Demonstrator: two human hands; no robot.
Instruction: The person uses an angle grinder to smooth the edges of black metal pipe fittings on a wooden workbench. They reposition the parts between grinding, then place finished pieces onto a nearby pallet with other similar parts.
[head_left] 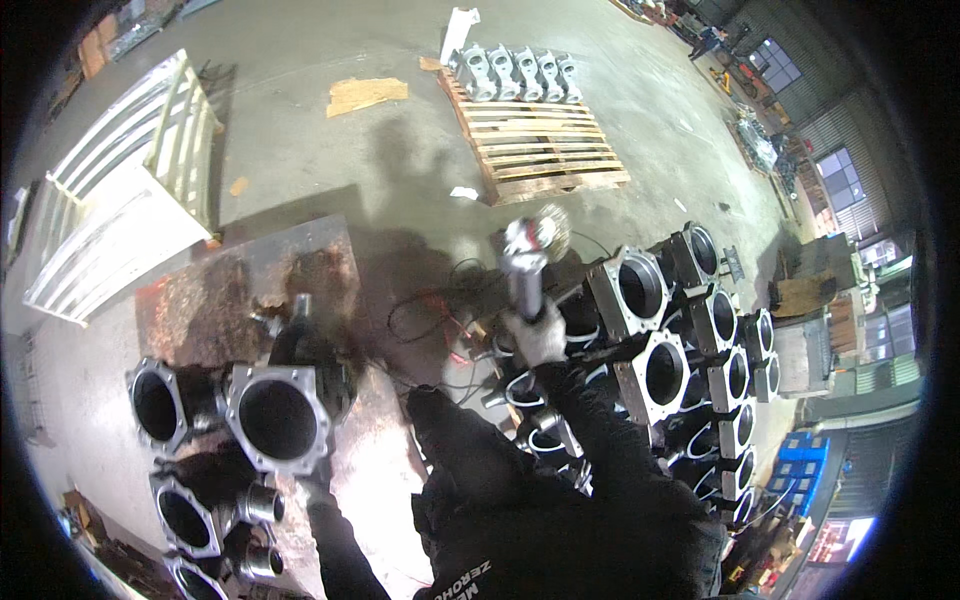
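While the stained surface [180, 320] carries the large flanged casting [278, 415], bare plate beyond its far edge, packed castings [636, 378] tighten room rightward. Brush-headed tool [527, 278], blurred, is apart from the large casting, gripped in right hand [541, 336]; left hand [316, 490] is at its near side, grip unclear. Work looks partway; can't tell finished share.

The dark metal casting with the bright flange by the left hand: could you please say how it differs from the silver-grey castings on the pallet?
The dark casting looks black behind its flange; the silver-grey castings look pale overall. The dark casting is beside the left hand; the silver-grey castings stand farther off. Both have round openings.
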